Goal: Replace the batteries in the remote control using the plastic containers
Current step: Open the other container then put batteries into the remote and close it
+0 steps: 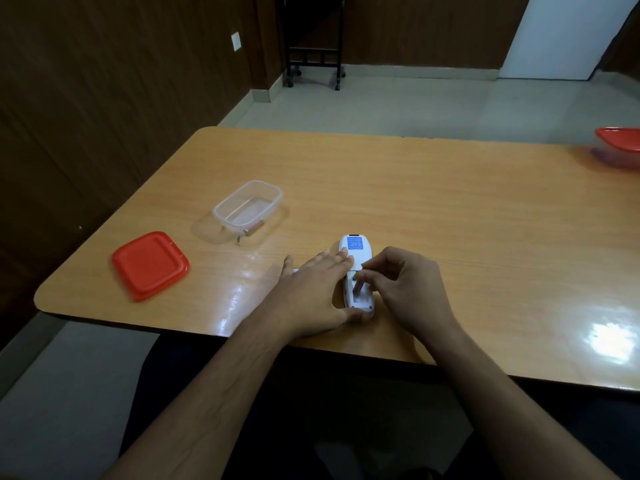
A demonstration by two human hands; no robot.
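With the left hand pressing flat-fingered on the white plastic remote control, the right hand's curled fingertips work inside its open battery bay, likely prying a battery out next.

We see the left hand steadying a white, face-down plastic remote control on the wooden table, while the right hand works curled fingers into its open battery compartment; a clear plastic container and red square lid lie left.

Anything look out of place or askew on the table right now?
Nothing looks spilled or damaged. The red lid lies off the clear container, which holds one battery. A second lidded container sits at the table's far right, cut off by the frame.
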